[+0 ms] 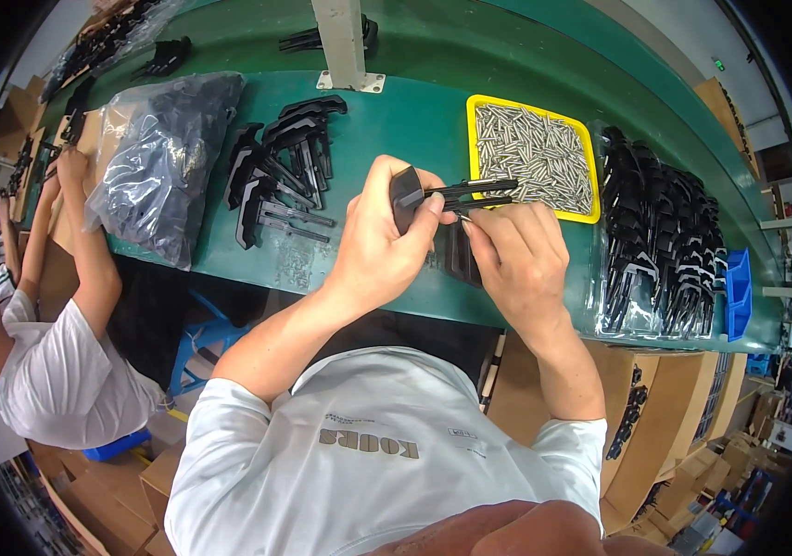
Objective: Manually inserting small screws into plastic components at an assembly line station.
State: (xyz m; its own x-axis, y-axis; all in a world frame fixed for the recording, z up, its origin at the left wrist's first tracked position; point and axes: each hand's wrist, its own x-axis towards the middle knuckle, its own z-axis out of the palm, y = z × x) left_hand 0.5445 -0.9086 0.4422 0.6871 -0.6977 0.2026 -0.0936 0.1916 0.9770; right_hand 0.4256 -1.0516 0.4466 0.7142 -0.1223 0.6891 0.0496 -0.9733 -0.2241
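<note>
My left hand (379,239) is closed round a black part with a blocky head and long thin prongs (407,196), holding it up above the green bench. The prongs point right, toward the yellow tray. Just below their ends, my right hand (525,259) is pinched, thumb against fingers; whatever it holds is too small and covered to make out. Beneath the hands a dark block (461,255) lies on the bench, partly hidden. The yellow tray (474,139) beyond my right hand is full of small silver metal pins (533,153).
Several similar black pronged parts (275,176) lie to the left, beside a clear bag of black pieces (164,157). Stacked black parts (660,232) and a blue bin (739,292) are at the right. A metal post (340,42) rises at the back. A co-worker (71,361) works at far left.
</note>
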